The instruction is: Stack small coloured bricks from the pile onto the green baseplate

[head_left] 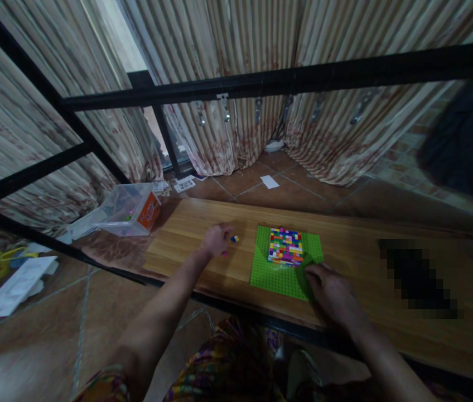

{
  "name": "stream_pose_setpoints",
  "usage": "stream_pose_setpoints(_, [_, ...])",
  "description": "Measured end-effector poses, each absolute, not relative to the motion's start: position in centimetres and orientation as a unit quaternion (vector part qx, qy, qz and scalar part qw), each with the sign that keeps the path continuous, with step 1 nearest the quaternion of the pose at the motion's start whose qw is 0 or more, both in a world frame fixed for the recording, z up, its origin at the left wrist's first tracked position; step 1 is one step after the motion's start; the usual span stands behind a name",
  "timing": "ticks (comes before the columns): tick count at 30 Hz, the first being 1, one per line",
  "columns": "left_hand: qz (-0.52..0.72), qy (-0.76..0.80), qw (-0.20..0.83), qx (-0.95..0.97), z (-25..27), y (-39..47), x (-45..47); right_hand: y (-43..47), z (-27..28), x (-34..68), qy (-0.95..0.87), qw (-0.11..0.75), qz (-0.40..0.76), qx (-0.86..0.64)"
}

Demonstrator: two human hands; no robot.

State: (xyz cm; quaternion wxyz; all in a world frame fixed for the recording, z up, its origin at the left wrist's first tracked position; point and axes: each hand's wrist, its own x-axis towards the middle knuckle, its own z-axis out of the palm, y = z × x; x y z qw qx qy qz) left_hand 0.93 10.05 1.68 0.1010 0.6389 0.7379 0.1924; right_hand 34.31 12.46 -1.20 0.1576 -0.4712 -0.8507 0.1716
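Observation:
A green studded baseplate [261, 268] lies on the wooden table. On its far half stands a low block built of many-coloured toy bricks [285, 246]. My left hand [216, 240] is over the table to the left of the plate, fingers curled together and pointing down. Beside its fingertips are a small blue, white and yellow brick piece [234, 239] and a pink brick [224, 254]. At the plate's near right corner is my right hand [332, 286], its bent fingers closed over the plate's edge area. What either hand's fingertips hold, if anything, is too small to make out.
A clear plastic box [130, 212] with an orange label stands beyond the table's left end, a few bricks inside. A dark pixelated patch [418, 279] covers something on the table's right. Black metal bars [261, 84] run across in front of striped curtains [228, 44].

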Motion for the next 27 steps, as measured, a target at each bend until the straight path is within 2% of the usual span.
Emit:
stream_pose_setpoints(5, [0.144, 0.718, 0.098, 0.674, 1.2, 10.5, 2.6, 12.4, -1.4, 34.5, -0.851, 0.168, 0.172, -0.466])
stream_pose_setpoints(14, [0.162, 0.742, 0.087, 0.644, 1.6, 10.4, 3.2, 12.4, -1.1, 34.3, -0.849, 0.173, 0.179, -0.466])
stream_pose_setpoints(18, [0.282, 0.733, 0.139, 0.603, 1.9, 10.4, 3.9, 12.4, -1.2, 34.4, -0.853, 0.166, 0.175, -0.464])
stream_pose_setpoints(22, [0.457, 0.682, 0.259, 0.509, 1.6, 9.6, 5.1, 12.3, -1.1, 34.4, -0.848, 0.178, 0.188, -0.463])
stream_pose_setpoints(27, [0.587, 0.600, 0.411, 0.355, 2.1, 7.3, 7.7, 11.7, -0.2, 33.5, -0.800, 0.295, 0.248, -0.461])
